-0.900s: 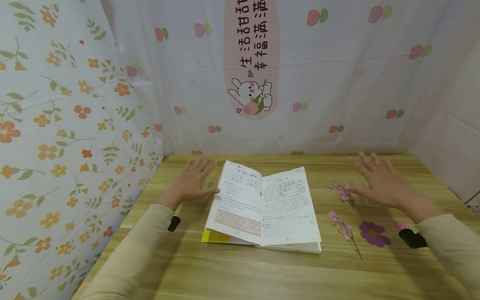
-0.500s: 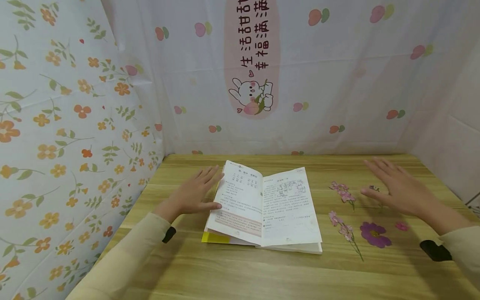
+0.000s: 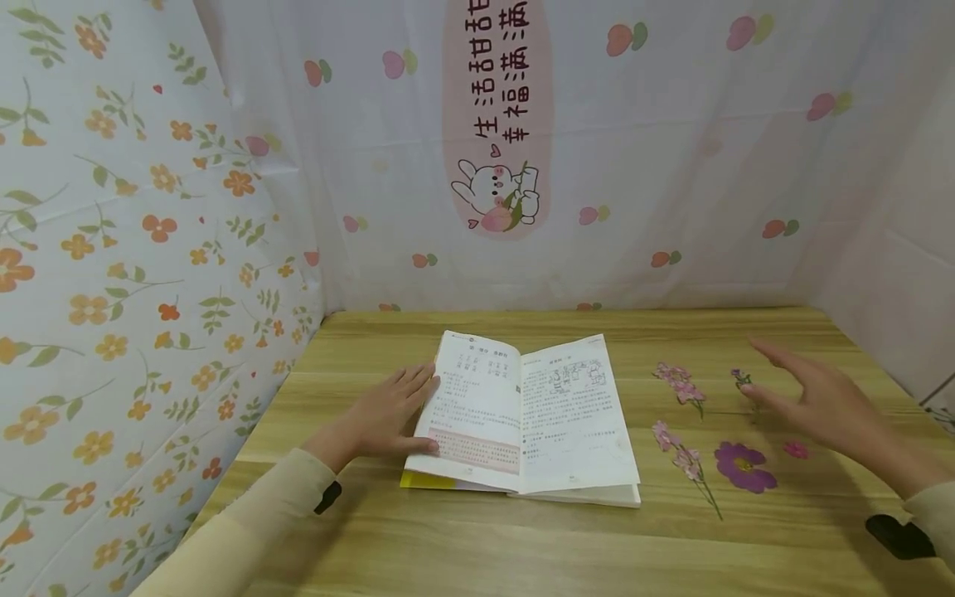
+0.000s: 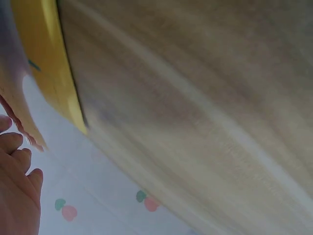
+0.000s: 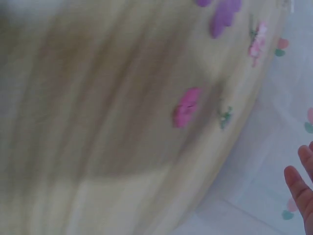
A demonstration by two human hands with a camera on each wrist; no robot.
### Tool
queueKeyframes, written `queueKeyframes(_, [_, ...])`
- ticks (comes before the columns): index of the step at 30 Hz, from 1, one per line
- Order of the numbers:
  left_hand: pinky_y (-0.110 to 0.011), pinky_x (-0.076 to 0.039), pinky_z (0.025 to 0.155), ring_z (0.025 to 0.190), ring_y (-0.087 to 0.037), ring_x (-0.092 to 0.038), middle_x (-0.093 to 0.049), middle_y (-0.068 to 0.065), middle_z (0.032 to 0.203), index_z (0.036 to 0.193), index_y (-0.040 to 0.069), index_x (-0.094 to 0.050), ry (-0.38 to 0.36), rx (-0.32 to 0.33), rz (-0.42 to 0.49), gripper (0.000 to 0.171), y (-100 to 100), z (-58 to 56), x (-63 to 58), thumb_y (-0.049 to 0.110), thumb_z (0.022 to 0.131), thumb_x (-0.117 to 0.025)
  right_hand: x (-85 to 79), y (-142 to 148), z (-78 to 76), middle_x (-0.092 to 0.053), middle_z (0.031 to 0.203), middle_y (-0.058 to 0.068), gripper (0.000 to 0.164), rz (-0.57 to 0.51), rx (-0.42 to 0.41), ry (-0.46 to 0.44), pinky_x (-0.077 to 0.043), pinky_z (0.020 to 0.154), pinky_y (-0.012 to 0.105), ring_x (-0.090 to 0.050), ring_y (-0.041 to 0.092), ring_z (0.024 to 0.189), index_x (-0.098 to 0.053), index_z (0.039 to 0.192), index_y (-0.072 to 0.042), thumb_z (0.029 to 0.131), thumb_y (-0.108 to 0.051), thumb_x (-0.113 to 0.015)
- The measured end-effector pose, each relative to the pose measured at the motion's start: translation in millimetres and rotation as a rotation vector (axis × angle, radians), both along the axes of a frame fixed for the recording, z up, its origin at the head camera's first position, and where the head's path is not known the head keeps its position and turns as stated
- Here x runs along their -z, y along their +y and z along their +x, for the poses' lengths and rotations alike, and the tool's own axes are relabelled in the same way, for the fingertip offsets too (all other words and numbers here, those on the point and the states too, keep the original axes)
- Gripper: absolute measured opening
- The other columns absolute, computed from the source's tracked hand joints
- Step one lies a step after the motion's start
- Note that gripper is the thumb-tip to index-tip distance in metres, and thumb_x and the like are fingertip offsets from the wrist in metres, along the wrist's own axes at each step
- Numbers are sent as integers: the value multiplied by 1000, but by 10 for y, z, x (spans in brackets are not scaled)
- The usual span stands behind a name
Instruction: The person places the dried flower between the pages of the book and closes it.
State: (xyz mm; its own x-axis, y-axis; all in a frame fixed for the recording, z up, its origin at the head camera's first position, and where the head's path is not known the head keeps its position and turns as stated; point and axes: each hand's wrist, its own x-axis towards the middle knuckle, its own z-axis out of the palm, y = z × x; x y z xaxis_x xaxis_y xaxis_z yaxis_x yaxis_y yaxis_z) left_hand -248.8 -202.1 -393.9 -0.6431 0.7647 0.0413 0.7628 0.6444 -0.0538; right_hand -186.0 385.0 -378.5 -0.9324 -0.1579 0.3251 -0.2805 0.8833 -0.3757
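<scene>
An open book with printed pages lies on the wooden table, a yellow cover corner showing under its lower left. My left hand rests at the book's left edge, thumb on the left page and fingers extended along the side. In the left wrist view, the fingers of that hand are beside the lifted page edge. Over the table's right side hovers my right hand, holding nothing, its thumb and forefinger apart. Nearest to it are a small purple sprig and a small pink flower.
Between book and right hand lie two pink flower sprigs, one farther back and one nearer, and a large purple flower. A patterned cloth hangs behind the table, and a floral one hangs at the left.
My left hand has come down and nearer onto the book's left edge, with its thumb over the page. My right hand has drawn back to the right, uncovering the small purple sprig and pink flower.
</scene>
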Motion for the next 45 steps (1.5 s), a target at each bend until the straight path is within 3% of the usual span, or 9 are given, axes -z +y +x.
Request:
queueKeyframes(3, [-47, -17, 114, 144, -35, -17, -18, -21, 157, 151, -5, -24, -17, -4, -3, 104, -16, 20, 33, 74, 86, -48, 89, 68, 21, -51, 127, 35, 71, -54, 8, 19, -49, 77, 44, -52, 52, 105, -40, 145, 2, 89, -27, -73])
queueKeyframes(5, [-48, -17, 114, 144, -35, -17, -18, -21, 157, 151, -5, -24, -23, -9, -14, 105, -27, 29, 58, 74, 86, -47, 141, 117, 38, -52, 126, 33, 67, -89, 14, 7, -48, 73, 25, -54, 48, 104, -43, 141, 5, 89, -25, -73])
queueKeyframes(7, [-47, -17, 114, 144, -35, -16, -18, -21, 157, 151, -4, -23, -29, -15, -33, 106, -37, 37, 81, 75, 85, -47, 189, 166, 64, -56, 121, 31, 63, -113, 28, -18, -42, 65, 13, -61, 31, 97, -46, 137, 6, 89, -25, -73])
queueKeyframes(11, [-46, -17, 114, 145, -35, -16, -17, -22, 158, 151, -5, -22, -44, -17, -61, 108, -49, 36, 136, 77, 85, -44, 272, 262, 141, -61, 109, 26, 58, -144, 62, -90, -46, 59, 18, -53, -8, 82, -50, 133, 7, 90, -27, -72])
queueKeyframes(13, [-45, -16, 114, 145, -34, -15, -16, -21, 158, 152, -5, -21, -59, -18, -68, 109, -51, 33, 159, 78, 84, -44, 309, 320, 175, -63, 105, 24, 57, -162, 88, -134, -46, 57, 20, -46, -16, 77, -51, 130, 8, 91, -28, -71])
queueKeyframes(23, [-42, -17, 114, 145, -32, -14, -15, -19, 159, 153, -2, -20, -115, -56, -110, 110, -27, 48, 239, 80, 83, -42, 448, 658, 261, -64, 105, 21, 60, -199, 146, -323, -48, 61, 19, -49, -13, 75, -51, 125, 16, 94, -33, -67])
queueKeyframes(35, [-48, -23, 112, 143, -38, -18, -17, -23, 157, 155, 6, -23, -148, -137, -114, 107, -24, 86, 330, 82, 82, -40, 562, 701, 307, -65, 96, 14, 47, -184, 129, -335, -47, 56, 26, -52, -4, 72, -56, 118, 17, 91, -20, -70])
queueKeyframes(41, [-51, -25, 110, 140, -38, -26, -24, -23, 155, 154, 7, -28, -133, -139, -74, 106, -16, 76, 347, 83, 80, -43, 614, 738, 292, -64, 105, 24, 57, -170, 142, -370, -49, 59, 26, -51, -7, 74, -55, 121, 16, 91, -31, -71])
queueKeyframes(45, [-51, -27, 109, 139, -38, -28, -25, -21, 154, 153, 8, -30, -123, -145, -57, 106, -20, 70, 368, 82, 79, -46, 639, 753, 274, -64, 105, 23, 62, -157, 153, -371, -49, 60, 25, -51, -6, 74, -56, 121, 15, 89, -36, -72])
